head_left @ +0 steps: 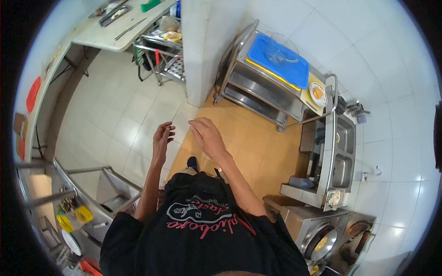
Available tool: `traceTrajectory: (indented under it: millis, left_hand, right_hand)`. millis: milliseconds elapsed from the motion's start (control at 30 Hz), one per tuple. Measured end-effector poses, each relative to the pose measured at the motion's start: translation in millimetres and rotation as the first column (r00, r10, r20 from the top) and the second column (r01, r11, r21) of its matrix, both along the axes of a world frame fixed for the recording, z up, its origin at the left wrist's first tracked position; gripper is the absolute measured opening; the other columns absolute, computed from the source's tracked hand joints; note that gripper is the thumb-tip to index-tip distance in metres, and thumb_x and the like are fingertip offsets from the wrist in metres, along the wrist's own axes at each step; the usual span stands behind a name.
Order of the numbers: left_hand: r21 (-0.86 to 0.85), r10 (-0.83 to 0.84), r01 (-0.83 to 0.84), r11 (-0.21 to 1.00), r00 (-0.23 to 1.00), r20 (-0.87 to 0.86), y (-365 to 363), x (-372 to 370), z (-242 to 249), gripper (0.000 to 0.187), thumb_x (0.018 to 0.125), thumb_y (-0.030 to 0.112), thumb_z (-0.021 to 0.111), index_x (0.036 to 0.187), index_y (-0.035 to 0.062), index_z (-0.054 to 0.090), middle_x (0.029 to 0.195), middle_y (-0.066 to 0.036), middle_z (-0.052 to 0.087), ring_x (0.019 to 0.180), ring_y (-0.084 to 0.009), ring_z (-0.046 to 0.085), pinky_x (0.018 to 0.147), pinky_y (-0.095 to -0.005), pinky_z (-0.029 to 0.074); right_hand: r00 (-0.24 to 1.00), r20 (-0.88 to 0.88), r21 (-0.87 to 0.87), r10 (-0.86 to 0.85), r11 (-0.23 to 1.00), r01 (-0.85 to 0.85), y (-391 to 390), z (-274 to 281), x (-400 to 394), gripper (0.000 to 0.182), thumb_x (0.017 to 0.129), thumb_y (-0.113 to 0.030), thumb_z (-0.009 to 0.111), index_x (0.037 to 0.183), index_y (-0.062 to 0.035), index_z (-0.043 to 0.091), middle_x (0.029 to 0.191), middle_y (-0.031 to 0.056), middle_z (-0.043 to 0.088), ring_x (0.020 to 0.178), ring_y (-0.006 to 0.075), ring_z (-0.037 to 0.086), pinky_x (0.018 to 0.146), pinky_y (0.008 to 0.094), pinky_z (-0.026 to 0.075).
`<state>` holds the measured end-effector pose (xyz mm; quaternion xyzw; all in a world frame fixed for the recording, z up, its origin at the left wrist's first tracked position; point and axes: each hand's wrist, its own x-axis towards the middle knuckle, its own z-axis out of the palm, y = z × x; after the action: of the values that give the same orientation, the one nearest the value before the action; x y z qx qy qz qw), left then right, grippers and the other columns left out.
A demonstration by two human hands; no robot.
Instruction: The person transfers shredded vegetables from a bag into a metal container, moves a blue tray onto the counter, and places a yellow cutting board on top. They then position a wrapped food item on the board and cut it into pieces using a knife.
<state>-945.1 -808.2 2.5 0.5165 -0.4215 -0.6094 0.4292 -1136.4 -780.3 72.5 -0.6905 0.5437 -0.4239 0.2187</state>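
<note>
My left hand [163, 137] is raised in front of me over the pale floor tiles, its fingers curled apart with nothing visible between them. To its right, my right hand [206, 134] is held over the edge of the orange floor, fingers bent and close together; whether anything is in it is hidden. The two hands are a short gap apart and touch no surface. Beyond them stands a metal trolley [264, 88] with a blue tray [287, 69], a clear bowl [275, 56] and a plate of food [317, 93].
A white wall corner [198, 55] juts out ahead. Right of me are a double sink [343, 170] and a stove with a pan [321, 241]. At left stand a long table [99, 36] and a metal rack [103, 193]. A smaller cart [161, 48] stands beyond.
</note>
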Motion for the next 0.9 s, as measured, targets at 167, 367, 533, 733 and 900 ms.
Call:
traceTrajectory:
  millis: [167, 367, 533, 733, 900]
  left_hand:
    - [-0.036, -0.111, 0.111, 0.993, 0.994, -0.001, -73, -61, 13, 0.028, 0.097, 0.021, 0.048, 0.121, 0.0084, 0.055, 0.103, -0.002, 0.061, 0.089, -0.0108, 0.055, 0.078, -0.0256, 0.044]
    - [-0.057, -0.176, 0.170, 0.984, 0.977, -0.119, -107, -147, 2, 0.029, 0.097, 0.023, 0.049, 0.121, 0.0088, 0.054, 0.106, -0.001, 0.060, 0.091, -0.0107, 0.054, 0.080, -0.0259, 0.044]
    - [-0.038, -0.109, 0.105, 0.994, 0.988, -0.108, -113, -221, -2, 0.028, 0.098, 0.021, 0.048, 0.120, 0.0064, 0.054, 0.104, -0.002, 0.062, 0.089, -0.0109, 0.057, 0.078, -0.0260, 0.045]
    - [0.034, -0.030, 0.032, 0.999, 0.998, -0.055, -122, -274, 3, 0.029, 0.097, 0.024, 0.049, 0.120, 0.0080, 0.054, 0.105, -0.001, 0.059, 0.090, -0.0104, 0.054, 0.080, -0.0253, 0.043]
    - [0.070, 0.005, -0.001, 0.998, 0.998, -0.064, -143, -300, -22, 0.029, 0.097, 0.024, 0.048, 0.121, 0.0084, 0.054, 0.105, 0.000, 0.059, 0.090, -0.0097, 0.053, 0.079, -0.0247, 0.042]
  right_hand:
    - [0.997, 0.020, 0.037, -0.074, 0.997, 0.073, -40, -5, -47, 0.018, 0.089, -0.009, 0.056, 0.102, 0.0014, 0.063, 0.100, 0.0153, 0.061, 0.096, 0.0326, 0.056, 0.084, 0.0383, 0.046]
    - [0.994, -0.004, 0.005, -0.105, 0.994, 0.105, -80, -13, -125, 0.018, 0.089, -0.009, 0.055, 0.102, -0.0007, 0.063, 0.101, 0.0146, 0.060, 0.096, 0.0330, 0.056, 0.082, 0.0390, 0.047]
    - [0.999, -0.011, 0.057, -0.042, 0.997, 0.042, -105, -10, -194, 0.018, 0.089, -0.009, 0.054, 0.103, -0.0007, 0.063, 0.101, 0.0146, 0.060, 0.096, 0.0336, 0.056, 0.082, 0.0395, 0.047]
    - [1.000, 0.000, 0.054, 0.001, 0.999, -0.001, -147, -15, -266, 0.018, 0.089, -0.010, 0.057, 0.103, -0.0002, 0.064, 0.100, 0.0166, 0.062, 0.093, 0.0336, 0.058, 0.081, 0.0378, 0.047]
    - [0.999, 0.036, 0.076, -0.003, 0.997, 0.000, -177, -27, -305, 0.016, 0.089, -0.010, 0.055, 0.097, 0.0019, 0.061, 0.097, 0.0179, 0.060, 0.092, 0.0356, 0.057, 0.079, 0.0426, 0.046]
